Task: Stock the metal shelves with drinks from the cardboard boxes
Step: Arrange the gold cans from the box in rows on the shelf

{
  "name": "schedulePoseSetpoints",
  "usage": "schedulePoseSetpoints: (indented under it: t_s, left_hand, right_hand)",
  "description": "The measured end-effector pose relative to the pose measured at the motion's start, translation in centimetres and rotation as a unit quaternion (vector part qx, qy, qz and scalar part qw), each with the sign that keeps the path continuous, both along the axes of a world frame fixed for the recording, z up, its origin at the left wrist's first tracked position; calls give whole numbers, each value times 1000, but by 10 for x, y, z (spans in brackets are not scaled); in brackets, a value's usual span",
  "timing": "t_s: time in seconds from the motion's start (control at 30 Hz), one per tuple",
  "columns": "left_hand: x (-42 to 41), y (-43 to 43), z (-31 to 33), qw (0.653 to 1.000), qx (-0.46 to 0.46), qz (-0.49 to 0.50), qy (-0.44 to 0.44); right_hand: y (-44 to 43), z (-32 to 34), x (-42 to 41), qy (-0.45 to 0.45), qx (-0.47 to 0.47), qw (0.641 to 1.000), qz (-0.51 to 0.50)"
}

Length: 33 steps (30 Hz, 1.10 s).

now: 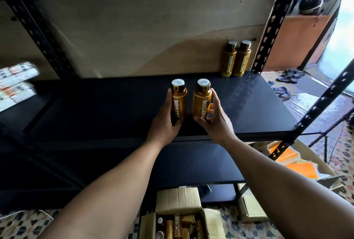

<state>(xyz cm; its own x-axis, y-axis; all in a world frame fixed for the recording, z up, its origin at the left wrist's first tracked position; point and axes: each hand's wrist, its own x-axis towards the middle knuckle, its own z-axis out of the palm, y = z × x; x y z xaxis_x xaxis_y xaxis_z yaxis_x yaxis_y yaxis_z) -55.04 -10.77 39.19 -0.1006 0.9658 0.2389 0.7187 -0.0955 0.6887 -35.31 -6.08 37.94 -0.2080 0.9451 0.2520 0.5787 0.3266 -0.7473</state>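
"oatside" runs down 4 brown bottles.

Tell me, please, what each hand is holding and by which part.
Each hand grips one brown Oatside bottle by its lower body: the left hand holds the left bottle, the right hand the right bottle.

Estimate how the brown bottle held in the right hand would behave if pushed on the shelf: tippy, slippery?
Probably tippy: the bottle is tall and narrow, so a push near the cap could topple it. Likely rigid; the right hand grips it without visible denting. Its glossy sleeve and the smooth shelf suggest it may slide.
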Motion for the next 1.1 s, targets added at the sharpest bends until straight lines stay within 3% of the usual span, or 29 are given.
schedulePoseSetpoints:
  t_s: [0.23, 0.77, 1.1]
  left_hand:
    - [-1, -2, -2, 1000, 17, -13, 3]
    - [1, 7, 2, 999, 30, -22, 25]
    - [0, 60, 5, 999, 26, -11, 30]
  right_hand:
    - [-2, -1, 3, 21, 6, 1000, 17]
    - [7, 0, -7, -58, 19, 998, 10]
    - [54, 3, -18, -54, 27, 998, -10]
